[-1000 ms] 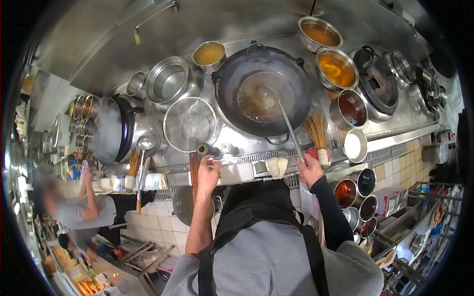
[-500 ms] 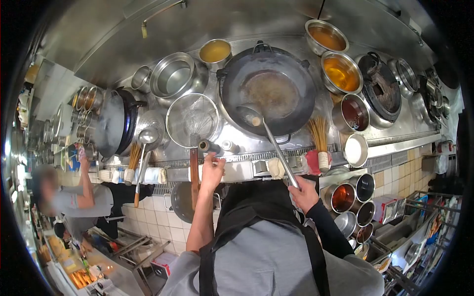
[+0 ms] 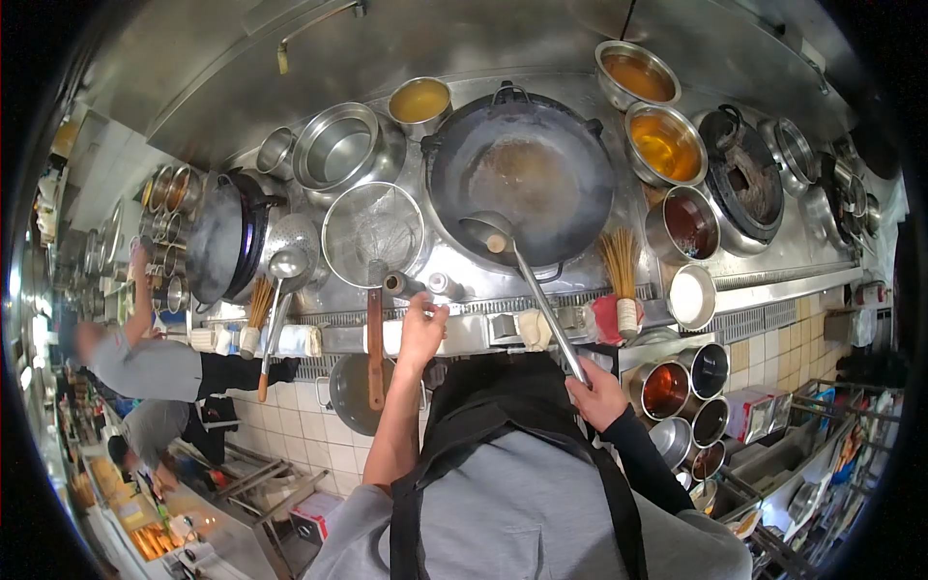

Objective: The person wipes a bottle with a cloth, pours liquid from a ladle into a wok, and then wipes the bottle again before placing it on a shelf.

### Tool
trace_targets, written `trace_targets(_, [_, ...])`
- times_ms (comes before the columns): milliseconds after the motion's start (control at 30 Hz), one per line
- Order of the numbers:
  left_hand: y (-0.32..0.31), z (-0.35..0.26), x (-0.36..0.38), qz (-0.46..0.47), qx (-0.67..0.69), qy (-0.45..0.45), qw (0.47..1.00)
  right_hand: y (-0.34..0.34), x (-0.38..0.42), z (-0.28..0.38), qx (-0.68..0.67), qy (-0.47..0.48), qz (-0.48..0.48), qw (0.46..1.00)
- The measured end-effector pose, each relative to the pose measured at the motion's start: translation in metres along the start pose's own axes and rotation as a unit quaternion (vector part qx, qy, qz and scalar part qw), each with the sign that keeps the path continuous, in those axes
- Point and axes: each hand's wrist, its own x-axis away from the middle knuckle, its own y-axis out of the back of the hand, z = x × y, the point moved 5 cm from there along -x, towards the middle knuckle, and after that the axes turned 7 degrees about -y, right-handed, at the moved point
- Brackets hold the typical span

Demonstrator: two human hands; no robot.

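Gripping the long handle of a ladle (image 3: 527, 275), the right hand (image 3: 592, 391) is closed around its lower end, just in front of the range edge. The ladle's bowl sits at the near rim of the big black wok (image 3: 522, 174), tilted, with a small pale lump in it. The wok holds a thin brownish film at its middle.

The left hand (image 3: 422, 333) reaches to the front ledge of the range, its fingers at a small knob (image 3: 398, 284) there; whether that grip is closed on the knob or only touching it I cannot tell. A second knob (image 3: 440, 284) stands just beside it.

Left of the wok lies a wire strainer (image 3: 372, 235) with a wooden handle that hangs down over the range front. Behind it stand an empty steel pot (image 3: 338, 147) and a bowl of yellow liquid (image 3: 420, 100). To the right of the wok are bowls of amber sauce (image 3: 663, 143), a dark red sauce pot (image 3: 686, 219) and a white-filled bowl (image 3: 691, 297). A bamboo brush (image 3: 621, 275) stands upright near the wok's right front, beside a red cloth.

Farther left, a second wok (image 3: 217, 246) steams, with another ladle (image 3: 280, 290) lying by it. Two other people (image 3: 145, 367) in grey work at the far left.
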Motion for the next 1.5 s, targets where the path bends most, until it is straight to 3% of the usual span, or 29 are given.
trace_targets(133, [-0.006,-0.003,0.001,-0.001,-0.011,-0.001,1.000,0.005,0.000,-0.006,-0.014,0.013,0.003,1.000])
trace_targets(333, [-0.031,-0.038,-0.018,-0.039,-0.266,-0.231,0.935,0.013,0.002,-0.001,-0.076,-0.041,0.055,0.995])
trace_targets(433, [-0.052,-0.062,-0.031,-0.043,-0.311,-0.259,0.913,0.015,0.003,-0.001,-0.099,-0.046,0.074,0.991])
trace_targets(467, [-0.060,-0.067,-0.036,-0.031,-0.291,-0.213,0.932,0.015,0.004,0.000,-0.105,-0.051,0.080,0.990])
trace_targets(567, [-0.077,-0.076,-0.054,-0.054,-0.323,-0.249,0.912,0.018,0.008,0.003,-0.125,-0.072,0.098,0.985])
trace_targets(1100, [-0.132,-0.079,-0.098,-0.041,-0.461,-0.240,0.853,0.040,0.008,-0.003,-0.216,-0.117,0.166,0.955])
trace_targets(1167, [-0.135,-0.099,-0.087,-0.020,-0.507,-0.267,0.819,0.041,0.005,-0.005,-0.231,-0.123,0.179,0.948])
trace_targets(1367, [-0.139,-0.080,-0.098,-0.065,-0.461,-0.273,0.842,0.045,0.003,0.003,-0.297,-0.147,0.196,0.923])
trace_targets(1467, [-0.130,-0.081,-0.087,-0.062,-0.419,-0.303,0.854,0.046,-0.019,-0.021,-0.246,-0.131,0.159,0.947])
trace_targets(1500, [-0.117,-0.090,-0.075,-0.087,-0.392,-0.285,0.871,0.054,-0.031,-0.017,-0.110,-0.006,0.068,0.992])
